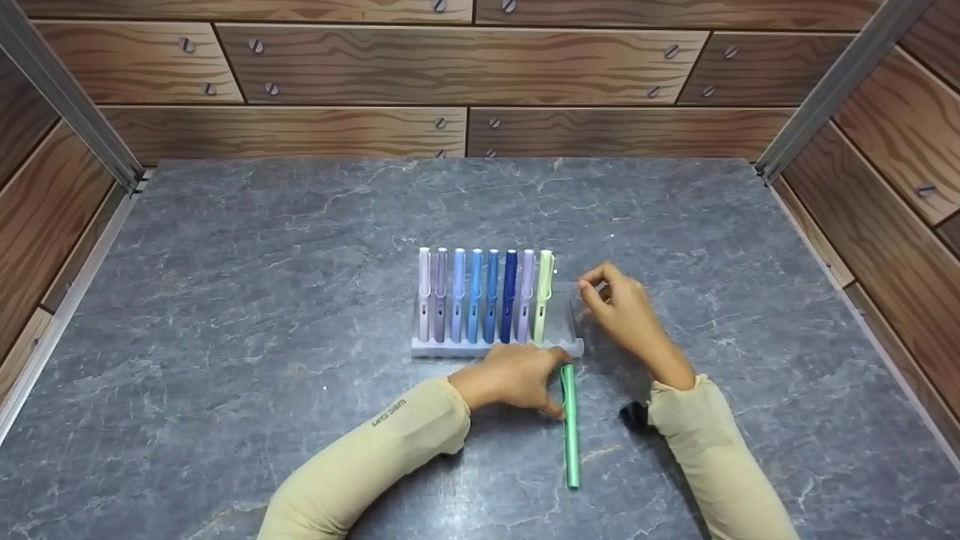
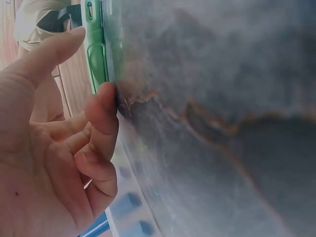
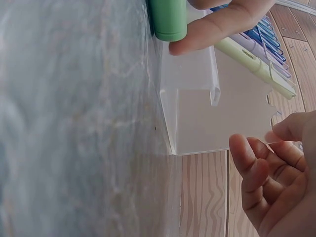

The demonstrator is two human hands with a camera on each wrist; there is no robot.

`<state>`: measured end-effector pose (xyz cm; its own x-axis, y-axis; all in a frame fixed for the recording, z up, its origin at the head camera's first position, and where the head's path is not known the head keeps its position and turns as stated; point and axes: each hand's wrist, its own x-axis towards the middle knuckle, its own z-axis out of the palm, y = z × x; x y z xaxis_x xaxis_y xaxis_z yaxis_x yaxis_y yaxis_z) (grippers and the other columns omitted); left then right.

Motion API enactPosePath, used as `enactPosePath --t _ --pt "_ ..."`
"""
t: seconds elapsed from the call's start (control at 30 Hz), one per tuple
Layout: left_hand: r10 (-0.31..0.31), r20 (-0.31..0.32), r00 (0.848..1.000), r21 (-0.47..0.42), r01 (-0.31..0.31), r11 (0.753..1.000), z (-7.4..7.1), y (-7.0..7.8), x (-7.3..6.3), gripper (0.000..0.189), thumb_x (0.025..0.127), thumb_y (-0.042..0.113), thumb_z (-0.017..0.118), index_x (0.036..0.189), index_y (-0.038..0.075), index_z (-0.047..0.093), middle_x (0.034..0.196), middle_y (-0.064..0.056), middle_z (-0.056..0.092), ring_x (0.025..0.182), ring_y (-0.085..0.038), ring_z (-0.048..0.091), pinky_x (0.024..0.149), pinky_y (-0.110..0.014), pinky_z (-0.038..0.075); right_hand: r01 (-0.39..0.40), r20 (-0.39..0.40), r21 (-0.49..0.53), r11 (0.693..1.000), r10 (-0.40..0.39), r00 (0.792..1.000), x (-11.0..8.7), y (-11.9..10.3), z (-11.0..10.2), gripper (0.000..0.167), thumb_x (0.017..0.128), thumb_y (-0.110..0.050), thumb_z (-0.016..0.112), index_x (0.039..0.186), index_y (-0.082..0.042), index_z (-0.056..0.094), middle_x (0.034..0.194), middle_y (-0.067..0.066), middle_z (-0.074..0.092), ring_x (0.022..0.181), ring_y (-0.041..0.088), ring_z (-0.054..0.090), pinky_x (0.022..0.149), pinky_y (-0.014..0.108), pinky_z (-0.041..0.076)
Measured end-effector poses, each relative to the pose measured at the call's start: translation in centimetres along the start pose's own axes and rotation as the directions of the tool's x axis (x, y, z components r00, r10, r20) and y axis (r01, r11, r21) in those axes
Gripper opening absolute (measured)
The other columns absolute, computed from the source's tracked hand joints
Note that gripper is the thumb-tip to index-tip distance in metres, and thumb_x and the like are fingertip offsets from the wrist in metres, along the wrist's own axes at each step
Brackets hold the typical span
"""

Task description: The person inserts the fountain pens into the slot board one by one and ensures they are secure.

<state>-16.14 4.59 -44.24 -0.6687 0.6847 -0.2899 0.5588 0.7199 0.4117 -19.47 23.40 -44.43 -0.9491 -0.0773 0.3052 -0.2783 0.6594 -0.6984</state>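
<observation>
A clear pen stand (image 1: 496, 349) holds a row of several upright-leaning pens, from white through blues to a pale green pen (image 1: 542, 296) at its right end. In front of its right corner a green pen (image 1: 571, 435) lies on the table, pointing toward the person. My left hand (image 1: 517, 377) is at the far end of the green pen, one fingertip at its end and the thumb beside it, spread apart. My right hand (image 1: 626, 315) is just right of the stand, fingers loosely bent with nothing held; in the right wrist view it is near the clear back panel (image 3: 224, 121).
The table (image 1: 262, 300) has a grey marbled surface. Wood-patterned walls (image 1: 465, 67) stand at the back and sides, with metal posts (image 1: 832, 90) at the corners. A black strap piece (image 1: 634, 415) shows at the right cuff.
</observation>
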Motion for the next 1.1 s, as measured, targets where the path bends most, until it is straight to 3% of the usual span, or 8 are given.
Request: enactPosePath --t 0.5,0.9,1.1 --pt "-0.008 -0.009 1.0 0.036 0.009 0.999 0.19 0.3 0.15 0.06 0.074 0.043 0.079 0.126 0.024 0.056 0.079 0.006 0.057 0.075 -0.013 0.056 0.065 -0.035 0.047 -0.012 0.01 0.015 1.0 0.012 1.0 -0.08 -0.14 -0.11 0.011 0.094 -0.008 0.058 0.096 0.001 0.061 0.086 0.014 0.066 0.063 0.034 0.066 0.051 0.016 0.044" --pt "-0.016 -0.012 1.0 0.053 0.016 0.998 0.39 0.49 0.31 0.063 0.074 0.046 0.078 0.127 0.023 0.055 0.083 0.005 0.061 0.076 -0.015 0.058 0.064 -0.034 0.046 -0.001 -0.004 0.0 1.0 0.001 1.0 -0.04 -0.06 -0.08 0.01 0.094 -0.008 0.058 0.096 0.002 0.061 0.086 0.015 0.066 0.064 0.034 0.066 0.052 0.016 0.043" --pt "-0.012 -0.021 1.0 0.064 0.014 0.998 0.6 0.57 0.28 0.054 0.073 0.045 0.078 0.115 0.019 0.056 0.074 0.007 0.055 0.069 -0.014 0.055 0.058 -0.033 0.043 -0.004 0.001 0.012 1.0 0.004 1.0 -0.05 -0.06 0.03 0.01 0.093 -0.008 0.059 0.096 0.002 0.061 0.086 0.016 0.066 0.064 0.035 0.066 0.052 0.016 0.045"
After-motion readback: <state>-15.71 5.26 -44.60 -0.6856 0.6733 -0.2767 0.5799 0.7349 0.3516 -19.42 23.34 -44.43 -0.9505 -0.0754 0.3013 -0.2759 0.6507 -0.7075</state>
